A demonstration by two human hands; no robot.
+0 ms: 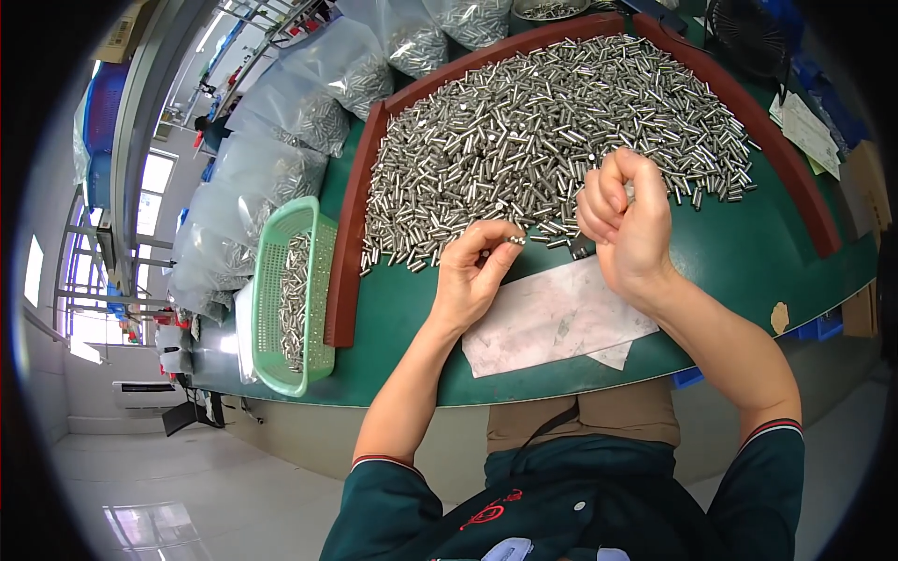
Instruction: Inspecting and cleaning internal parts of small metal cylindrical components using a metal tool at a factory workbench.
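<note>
Right now I see my left hand (470,271) resting near the front edge of the green bench (748,252), its fingers (500,251) pinched narrow on one small metal pin (515,240), held out at the tips so that its end shows plainly. My right hand (629,220) is raised just beside it, curled into a loose fist; a glint of metal shows between the fingers, so I judge it is cupping a few more pins, though I cannot tell how many. Both hands hover at the near fringe of the big heap of pins (552,131), which spreads across the bench toward its far edge and is fenced by a brown raised rim (351,243) along the left and back, presumably to keep the loose pieces from rolling off. Under my wrists lies a pale sheet (552,318) at the front edge, likely a clean backing against which single pins are easy to pick out. A green mesh basket (281,309) stands outside the rim at the bench's left edge with some pins in it, within reach of the left hand. Clear bags of pins (281,140) are stacked along the far left corner.
</note>
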